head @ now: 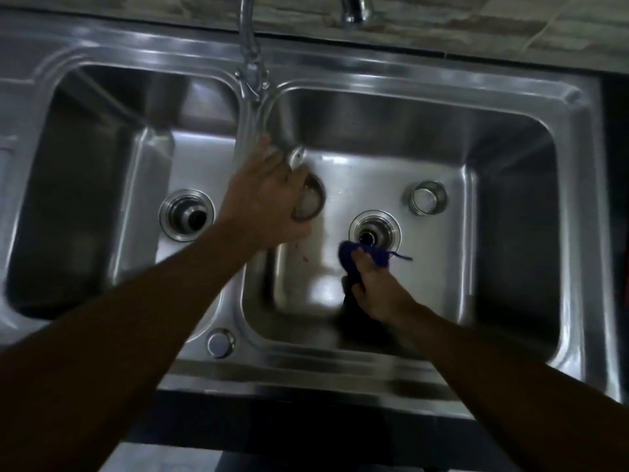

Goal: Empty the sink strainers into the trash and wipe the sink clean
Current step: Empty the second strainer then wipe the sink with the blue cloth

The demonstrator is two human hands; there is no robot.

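A double steel sink (pixel 578 137) is filling the view, seen from above, with two basins side by side. In the right basin (pixel 510 233) the left hand (pixel 269 202) is gripping a round metal strainer (pixel 311 202), its fingers (pixel 272 158) wrapped over the rim so that only the right part of the strainer is showing; the strainer is sitting at the left side of that basin, near the wall between the two basins. A second strainer (pixel 425 197) is standing upright on the basin floor toward the back right, apart from both hands and just beyond the open drain (pixel 374 231). Neither drain is carrying a strainer: the left basin's drain (pixel 187 214) is also lying open.

The right hand (pixel 371 284) is pressing a blue cloth (pixel 360 257) onto the basin floor at the near edge of the right drain, its fingers (pixel 357 258) closed over the cloth, with a loose thread trailing to the right. A few reddish specks (pixel 299 257) are lying on the floor between the two hands.

A tap (pixel 250 52) is hanging over the divider at the back, and a second one (pixel 354 10) is showing at the top edge. A round steel cap (pixel 221 342) is sitting on the front rim between the basins.
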